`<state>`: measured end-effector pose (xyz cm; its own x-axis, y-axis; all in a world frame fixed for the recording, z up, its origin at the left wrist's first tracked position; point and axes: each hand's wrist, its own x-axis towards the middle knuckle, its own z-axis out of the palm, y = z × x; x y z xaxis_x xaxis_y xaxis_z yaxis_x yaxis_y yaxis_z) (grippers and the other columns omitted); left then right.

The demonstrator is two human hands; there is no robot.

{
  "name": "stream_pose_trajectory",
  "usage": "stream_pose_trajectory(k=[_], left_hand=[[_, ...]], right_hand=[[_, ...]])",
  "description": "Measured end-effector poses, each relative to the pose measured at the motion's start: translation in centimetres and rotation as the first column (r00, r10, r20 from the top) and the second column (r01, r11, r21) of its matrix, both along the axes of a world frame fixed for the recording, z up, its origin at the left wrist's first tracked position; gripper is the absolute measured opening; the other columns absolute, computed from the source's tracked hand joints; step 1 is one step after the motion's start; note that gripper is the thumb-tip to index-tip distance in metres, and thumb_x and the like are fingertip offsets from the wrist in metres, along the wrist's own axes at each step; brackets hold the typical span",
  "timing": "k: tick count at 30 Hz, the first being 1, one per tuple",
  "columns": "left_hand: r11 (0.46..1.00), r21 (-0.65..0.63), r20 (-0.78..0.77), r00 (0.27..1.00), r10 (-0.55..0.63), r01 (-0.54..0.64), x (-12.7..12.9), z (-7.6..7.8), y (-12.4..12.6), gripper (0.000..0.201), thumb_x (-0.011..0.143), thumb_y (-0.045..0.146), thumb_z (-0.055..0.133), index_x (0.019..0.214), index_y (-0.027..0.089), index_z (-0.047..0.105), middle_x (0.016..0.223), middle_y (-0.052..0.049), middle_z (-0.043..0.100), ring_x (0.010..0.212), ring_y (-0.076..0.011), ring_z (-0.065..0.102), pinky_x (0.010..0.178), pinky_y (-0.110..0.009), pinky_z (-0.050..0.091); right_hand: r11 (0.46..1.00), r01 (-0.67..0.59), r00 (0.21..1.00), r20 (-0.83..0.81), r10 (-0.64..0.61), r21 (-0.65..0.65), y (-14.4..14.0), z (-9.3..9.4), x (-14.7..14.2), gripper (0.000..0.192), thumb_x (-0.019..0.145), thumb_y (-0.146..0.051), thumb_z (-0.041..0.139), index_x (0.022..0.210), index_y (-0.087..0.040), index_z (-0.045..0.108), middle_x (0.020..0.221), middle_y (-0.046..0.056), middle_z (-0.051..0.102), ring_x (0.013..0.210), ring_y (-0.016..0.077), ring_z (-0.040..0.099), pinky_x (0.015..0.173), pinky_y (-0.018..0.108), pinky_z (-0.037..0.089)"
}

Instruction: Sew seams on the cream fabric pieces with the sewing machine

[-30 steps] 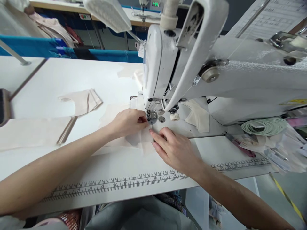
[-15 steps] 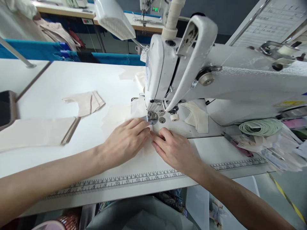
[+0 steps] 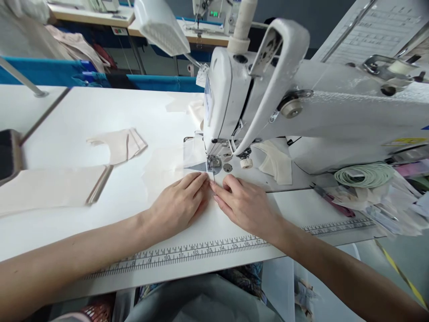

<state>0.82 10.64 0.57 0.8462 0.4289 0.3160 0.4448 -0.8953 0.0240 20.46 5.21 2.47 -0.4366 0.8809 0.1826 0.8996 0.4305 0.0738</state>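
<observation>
Just in front of the presser foot of a white sewing machine [image 3: 223, 96], a small pale fabric piece [image 3: 211, 175] lies on the machine bed, mostly covered by my fingers. My left hand [image 3: 182, 197] presses on its left side, fingers bent and close together. From the right, my right hand [image 3: 243, 203] pinches at the fabric's near edge, thumb and forefinger almost meeting the left fingertips. Pale cloth [image 3: 162, 167] spreads to the left of the needle, hard to tell from the white table. Another cream fabric piece [image 3: 276, 162] rests under the machine arm.
Cut fabric pieces [image 3: 122, 145] and a folded fabric stack [image 3: 55, 185] lie at left, near a dark phone-like object [image 3: 9, 154]. At right are thread snips [image 3: 331, 201], a pale green cord coil [image 3: 364, 174] and scraps. A printed ruler [image 3: 201, 252] follows the table's front edge.
Both hands have drawn slightly toward me, away from the needle. The pale fabric's edge and a grey patch of bed beside the presser foot now show more clearly.
</observation>
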Motion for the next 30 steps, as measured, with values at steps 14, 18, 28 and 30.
stream_pose_trajectory(k=[14,18,28,30], left_hand=[[1.000,0.017,0.006,1.000,-0.021,0.021,-0.2,0.1,2.1,0.038,0.096,0.021,0.039,0.115,-0.002,0.062,0.126,-0.025,0.058,0.123,-0.0331,0.053,0.103,-0.045,0.051],[0.998,0.041,0.016,0.999,-0.040,0.039,-0.1,0.1,2.3,0.037,0.095,0.019,0.040,0.115,-0.004,0.061,0.125,-0.026,0.059,0.122,-0.0336,0.054,0.102,-0.044,0.052],[0.997,0.061,0.040,0.998,-0.043,0.041,0.1,-0.1,2.5,0.035,0.095,0.021,0.041,0.114,-0.001,0.062,0.125,-0.023,0.060,0.121,-0.0307,0.055,0.101,-0.042,0.053],[0.996,0.073,0.042,0.998,-0.048,0.045,0.1,-0.1,2.5,0.036,0.095,0.020,0.041,0.114,-0.002,0.061,0.124,-0.024,0.060,0.121,-0.0311,0.055,0.101,-0.042,0.053]], right_hand=[[0.999,0.003,1.000,0.002,-0.003,0.051,2.1,-0.6,-0.1,0.034,0.099,-0.029,0.040,0.123,-0.021,0.064,0.089,0.005,0.062,0.068,0.0133,0.054,0.059,0.029,0.038],[0.998,0.009,1.000,-0.007,-0.009,0.060,2.1,-0.6,0.0,0.034,0.099,-0.029,0.041,0.123,-0.021,0.064,0.091,0.005,0.063,0.068,0.0131,0.055,0.059,0.028,0.037],[0.989,0.000,1.000,-0.004,0.001,0.148,2.1,-0.9,0.1,0.033,0.099,-0.028,0.043,0.120,-0.021,0.066,0.087,0.004,0.064,0.065,0.0118,0.054,0.057,0.027,0.037],[0.987,-0.008,1.000,-0.004,0.009,0.163,2.1,-0.9,0.1,0.032,0.099,-0.027,0.043,0.120,-0.021,0.067,0.086,0.004,0.063,0.063,0.0117,0.053,0.057,0.027,0.037]])
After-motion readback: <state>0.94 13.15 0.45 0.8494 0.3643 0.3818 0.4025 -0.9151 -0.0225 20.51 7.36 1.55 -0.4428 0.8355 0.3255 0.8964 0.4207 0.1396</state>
